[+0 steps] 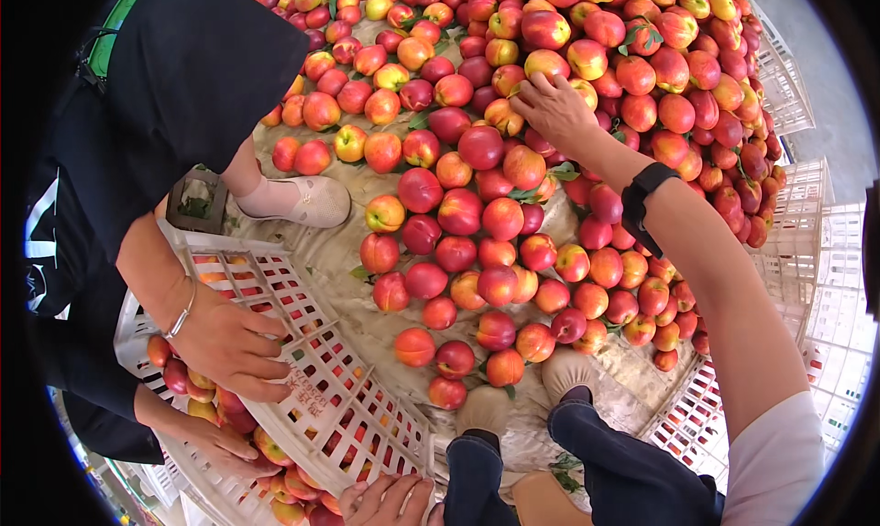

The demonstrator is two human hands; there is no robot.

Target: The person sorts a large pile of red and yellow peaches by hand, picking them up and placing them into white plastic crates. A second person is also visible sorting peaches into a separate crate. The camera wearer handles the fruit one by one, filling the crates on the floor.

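My right hand, with a black band on the wrist, reaches into a heap of nectarines at upper centre. Its fingertips touch the fruit; whether they grip one cannot be told. At the bottom edge my left hand lies over the rim of a white plastic crate, its fingers curled on it. Nectarines lie in the crate. A co-worker's hand with a bracelet rests on the crate's side, and the co-worker's other hand is on the fruit inside.
Loose nectarines with some leaves spread over a pale, stained ground sheet before my feet. The co-worker's shoe stands at the left. White crates line the right side, with another crate near my legs.
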